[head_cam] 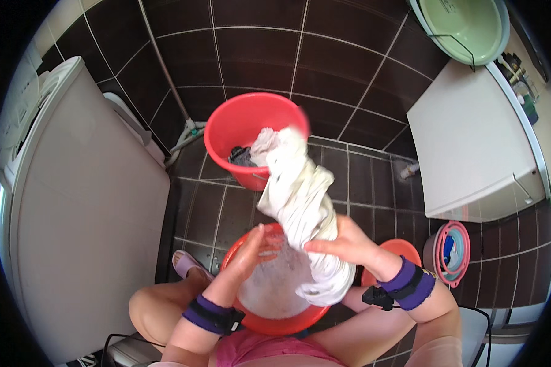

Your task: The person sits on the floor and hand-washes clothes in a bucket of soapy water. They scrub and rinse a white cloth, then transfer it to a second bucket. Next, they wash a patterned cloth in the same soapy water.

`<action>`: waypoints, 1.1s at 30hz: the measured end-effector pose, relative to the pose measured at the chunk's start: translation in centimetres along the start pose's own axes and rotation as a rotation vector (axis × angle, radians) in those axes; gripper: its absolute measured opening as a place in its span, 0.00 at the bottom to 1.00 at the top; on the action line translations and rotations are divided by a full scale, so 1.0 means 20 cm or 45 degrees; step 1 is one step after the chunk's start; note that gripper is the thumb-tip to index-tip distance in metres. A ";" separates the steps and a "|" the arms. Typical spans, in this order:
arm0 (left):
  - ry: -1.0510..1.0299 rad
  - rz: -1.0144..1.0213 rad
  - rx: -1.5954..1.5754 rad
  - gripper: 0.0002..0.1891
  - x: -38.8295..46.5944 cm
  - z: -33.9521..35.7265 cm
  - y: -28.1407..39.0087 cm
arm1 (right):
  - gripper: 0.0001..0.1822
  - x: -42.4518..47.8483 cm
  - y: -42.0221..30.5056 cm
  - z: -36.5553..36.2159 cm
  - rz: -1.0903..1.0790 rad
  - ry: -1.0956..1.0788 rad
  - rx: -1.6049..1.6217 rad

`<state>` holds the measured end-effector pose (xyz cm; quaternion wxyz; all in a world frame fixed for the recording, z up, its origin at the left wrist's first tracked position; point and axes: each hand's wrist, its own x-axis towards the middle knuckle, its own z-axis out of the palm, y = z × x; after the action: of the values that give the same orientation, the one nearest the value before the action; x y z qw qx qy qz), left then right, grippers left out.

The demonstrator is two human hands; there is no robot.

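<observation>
My right hand (342, 243) grips a bunched, twisted white cloth (298, 195), thumb across its near side. The cloth's far end hangs over the near rim of a red bucket (225, 119), and its near end dangles above a red basin (284, 325). Whitish, foamy water (273, 291) fills much of that basin. Over the basin's left side, my left hand (255, 252) is held with its fingers apart, touching no cloth. Inside the bucket lie a pale pink cloth (264, 144) and a dark grey cloth (241, 157).
A washing machine (92, 206) stands at the left, a white cabinet (477, 142) at the right. Beside my right forearm sit an orange basin (399, 252) and stacked collapsible basins (459, 252). A pole (165, 64) leans against the tiled wall (257, 55). Green basins (463, 27) hang above.
</observation>
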<state>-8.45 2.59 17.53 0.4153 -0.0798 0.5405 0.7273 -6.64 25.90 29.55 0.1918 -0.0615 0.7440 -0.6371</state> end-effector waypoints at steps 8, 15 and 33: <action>-0.133 0.006 -0.426 0.45 0.35 0.02 0.34 | 0.28 0.74 -0.22 -0.27 -0.543 0.321 -0.054; 0.226 0.627 -0.307 0.38 0.85 -0.18 0.75 | 0.34 1.27 -0.17 -0.39 -0.666 0.260 -0.096; 0.339 0.737 1.024 0.12 1.13 -0.26 0.46 | 0.07 1.43 0.71 -0.56 -0.149 0.515 -1.294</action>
<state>-31.04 9.17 9.36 0.1223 0.1474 0.8258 0.5305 -34.91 29.28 11.19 -0.0449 -0.0640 0.9753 -0.2065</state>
